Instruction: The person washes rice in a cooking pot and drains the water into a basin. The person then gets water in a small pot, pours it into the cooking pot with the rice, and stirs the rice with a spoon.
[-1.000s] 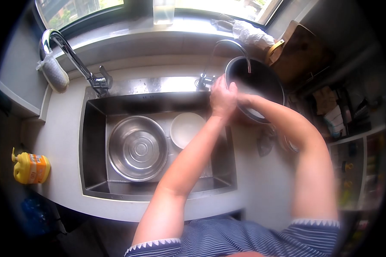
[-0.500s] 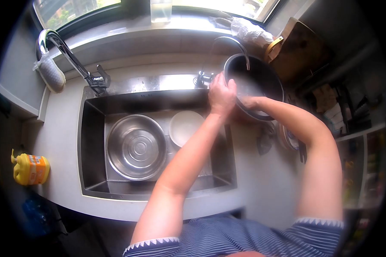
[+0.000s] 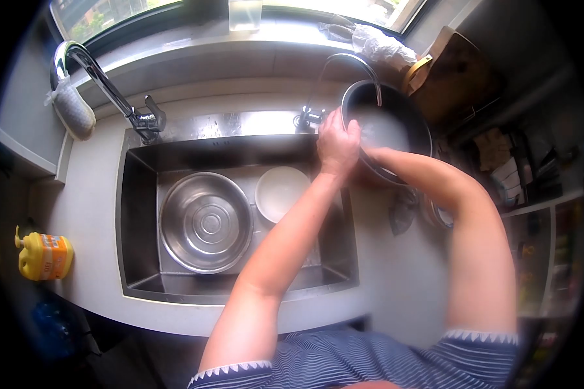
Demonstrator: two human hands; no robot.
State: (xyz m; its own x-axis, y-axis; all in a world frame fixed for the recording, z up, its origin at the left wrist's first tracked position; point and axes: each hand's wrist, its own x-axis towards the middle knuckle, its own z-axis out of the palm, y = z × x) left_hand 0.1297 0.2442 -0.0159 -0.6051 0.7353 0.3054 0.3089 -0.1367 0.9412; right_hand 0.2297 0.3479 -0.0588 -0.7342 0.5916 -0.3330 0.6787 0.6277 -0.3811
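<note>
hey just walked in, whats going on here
Someone is busy with a dark pot beside the sink, its mouth tipped toward them. The left hand grips the rim, while the right hand is at the near side, partly hidden, so its hold is unclear. A thin curved spout arches over the pot; I can't tell whether water is running. A metal basin and a white dish sit in the sink, with neither hand on them.

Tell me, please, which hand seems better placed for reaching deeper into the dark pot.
Probably the right hand: it appears to reach into the pot, while the left hand holds the left side of its rim.
</note>
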